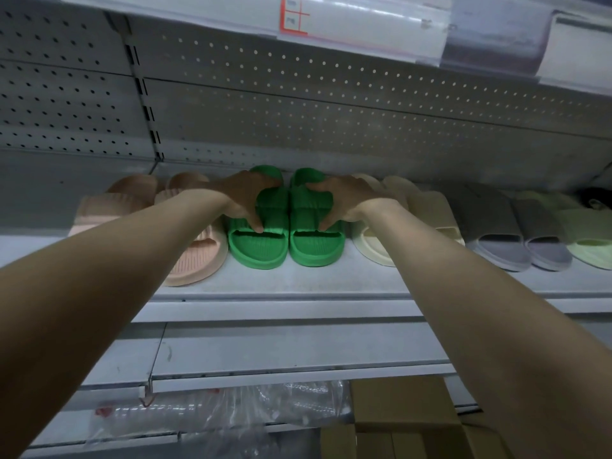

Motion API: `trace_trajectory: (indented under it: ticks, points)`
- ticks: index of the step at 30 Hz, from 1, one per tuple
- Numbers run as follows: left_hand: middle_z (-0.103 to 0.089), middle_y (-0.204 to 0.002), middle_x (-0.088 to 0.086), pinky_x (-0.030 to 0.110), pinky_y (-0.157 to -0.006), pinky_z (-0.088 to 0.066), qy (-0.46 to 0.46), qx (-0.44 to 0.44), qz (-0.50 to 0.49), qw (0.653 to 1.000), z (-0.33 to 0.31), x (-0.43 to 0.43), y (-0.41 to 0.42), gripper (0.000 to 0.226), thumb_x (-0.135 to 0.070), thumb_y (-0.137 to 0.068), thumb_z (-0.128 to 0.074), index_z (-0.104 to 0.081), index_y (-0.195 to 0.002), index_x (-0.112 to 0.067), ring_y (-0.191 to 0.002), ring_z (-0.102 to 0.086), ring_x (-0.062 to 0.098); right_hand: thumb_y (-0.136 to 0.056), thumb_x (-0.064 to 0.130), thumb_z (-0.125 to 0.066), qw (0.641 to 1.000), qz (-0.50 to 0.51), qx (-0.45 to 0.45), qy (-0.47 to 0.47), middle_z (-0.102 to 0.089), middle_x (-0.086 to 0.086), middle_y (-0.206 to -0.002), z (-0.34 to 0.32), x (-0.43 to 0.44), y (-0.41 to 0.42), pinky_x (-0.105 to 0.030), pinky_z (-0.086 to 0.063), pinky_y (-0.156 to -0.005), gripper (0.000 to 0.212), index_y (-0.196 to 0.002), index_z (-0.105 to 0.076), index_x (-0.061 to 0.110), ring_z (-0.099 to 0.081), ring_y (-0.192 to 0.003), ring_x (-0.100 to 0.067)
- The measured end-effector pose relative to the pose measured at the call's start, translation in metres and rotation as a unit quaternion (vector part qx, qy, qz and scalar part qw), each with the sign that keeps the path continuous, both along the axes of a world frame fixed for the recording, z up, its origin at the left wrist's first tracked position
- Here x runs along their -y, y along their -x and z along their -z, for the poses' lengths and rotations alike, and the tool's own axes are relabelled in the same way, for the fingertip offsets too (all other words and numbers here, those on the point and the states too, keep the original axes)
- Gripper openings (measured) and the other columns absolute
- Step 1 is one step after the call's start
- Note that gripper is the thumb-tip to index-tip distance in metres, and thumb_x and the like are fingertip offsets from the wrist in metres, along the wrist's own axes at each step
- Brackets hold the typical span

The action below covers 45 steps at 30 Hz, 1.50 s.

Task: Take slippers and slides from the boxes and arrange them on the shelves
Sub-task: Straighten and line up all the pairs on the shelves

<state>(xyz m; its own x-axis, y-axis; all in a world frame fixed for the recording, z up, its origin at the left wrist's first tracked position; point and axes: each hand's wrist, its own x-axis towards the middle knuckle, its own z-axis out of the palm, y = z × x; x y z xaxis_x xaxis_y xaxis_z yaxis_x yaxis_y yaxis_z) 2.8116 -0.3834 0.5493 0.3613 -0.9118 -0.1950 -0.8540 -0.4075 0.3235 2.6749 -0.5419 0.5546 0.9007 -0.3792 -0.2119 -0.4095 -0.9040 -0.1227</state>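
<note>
Bare forearms fill the lower corners of the frame, reaching up and inward to the middle shelf [281, 286]. At the centre of the frame the left hand [246, 198] lies over the strap of the left green slide [260, 241], fingers curled across the top and the thumb pressed at the strap's front edge. The right hand [341, 200] mirrors it on the right green slide [314, 243], closed around that strap in the same way. Both green slides stand flat on the shelf, side by side and nearly touching, toes facing the camera.

Left of them sits a pair of pink slides [195, 256], partly hidden by the left forearm. Right of them come cream slides [374, 246], then grey slides [516, 246], then pale green slides [592, 250] at the right edge, all in one row. Behind the row rises a perforated back panel [331, 104]. Across the top of the frame runs the upper shelf's front edge with a price label holder [331, 18]. At the bottom of the frame, crumpled clear plastic wrapping [231, 415] lies on a lower shelf, with cardboard boxes [404, 419] just beside it toward the lower right.
</note>
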Motion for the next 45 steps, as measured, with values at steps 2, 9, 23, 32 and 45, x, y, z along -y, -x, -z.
trace_trajectory:
  ticks: [2,9,23,32,45]
  points:
    - [-0.026,-0.152,0.010,0.034,-0.114,-0.021,0.003,0.003,0.002,1.000,0.0015,0.0016,-0.0014,0.107,-0.021,-0.064,-0.083,-0.018,-0.148,-0.016,-0.139,-0.025,0.028,-0.067,0.033,-0.083,1.000,-0.001,-0.001,0.003,-0.033,-0.005,-0.152,-0.0002,0.0003,-0.0009,-0.034,-0.034,-0.107,0.098,-0.148,-0.028,0.029,-0.036,-0.136,-0.028]
    - [-0.029,-0.151,0.011,0.033,-0.113,-0.022,0.010,0.028,0.012,0.999,0.0034,0.0057,-0.0062,0.106,-0.023,-0.063,-0.084,-0.020,-0.148,-0.015,-0.138,-0.027,0.029,-0.068,0.031,-0.082,1.000,-0.004,-0.006,0.001,-0.031,-0.006,-0.152,-0.0021,0.0025,-0.0025,-0.030,-0.034,-0.102,0.097,-0.148,-0.027,0.028,-0.035,-0.135,-0.028]
    - [-0.029,-0.151,0.009,0.033,-0.113,-0.022,0.024,0.014,0.006,1.000,0.0062,0.0016,-0.0079,0.103,-0.023,-0.065,-0.082,-0.021,-0.147,-0.018,-0.138,-0.027,0.028,-0.070,0.029,-0.081,1.000,-0.004,-0.009,-0.003,-0.028,-0.006,-0.154,-0.0038,0.0023,-0.0022,-0.029,-0.033,-0.102,0.097,-0.149,-0.025,0.029,-0.034,-0.136,-0.028]
    - [-0.027,-0.152,0.010,0.033,-0.114,-0.020,0.022,0.026,0.004,0.999,0.0065,0.0032,-0.0086,0.101,-0.027,-0.067,-0.081,-0.021,-0.148,-0.017,-0.139,-0.024,0.029,-0.068,0.031,-0.082,1.000,-0.002,-0.005,-0.003,-0.030,-0.006,-0.153,-0.0008,0.0025,-0.0041,-0.031,-0.035,-0.101,0.098,-0.149,-0.025,0.031,-0.036,-0.134,-0.029]
    - [-0.027,-0.152,0.009,0.033,-0.114,-0.020,0.028,0.018,0.000,0.999,0.0075,0.0029,-0.0086,0.101,-0.025,-0.067,-0.081,-0.020,-0.148,-0.017,-0.139,-0.025,0.028,-0.067,0.031,-0.082,1.000,-0.011,-0.007,0.005,-0.030,-0.007,-0.153,-0.0005,0.0030,-0.0059,-0.033,-0.035,-0.105,0.099,-0.148,-0.026,0.029,-0.036,-0.135,-0.029]
